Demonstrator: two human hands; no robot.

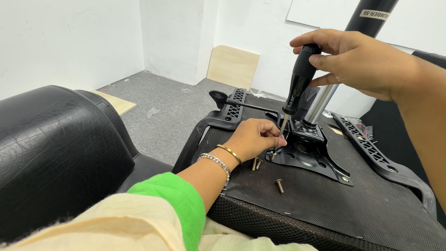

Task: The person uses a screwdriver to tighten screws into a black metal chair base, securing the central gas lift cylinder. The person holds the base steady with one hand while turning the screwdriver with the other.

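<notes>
Lying upside down, the black chair seat (353,204) fills the lower right of the view, its mesh-covered underside facing up, with a black armrest bracket (371,151) along its far right edge and another (234,104) at its far left. Beside it on the left sits a padded black leather chair back (55,153). A black metal mounting plate (316,158) is set on the middle of the seat's underside, and a gas-lift column (325,95), chrome below and black above, rises from it toward the top of the view. A thin black lever (246,104) with a paddle end sticks out from the plate to the left.

The right hand (357,58) is wrapped closed around the black handle of a screwdriver (297,83), fingers curled over its top, holding it nearly upright with the tip down at the plate's near-left corner. The left hand (253,137), wearing a gold bangle and a beaded bracelet on the wrist, rests on the seat with its fingers pinched together around the screwdriver's thin shaft, right at the tip.

Two brass-coloured bolts (256,163) lie touching each other just beside the left hand, and a third bolt (279,186) lies alone a little nearer on the mesh.
</notes>
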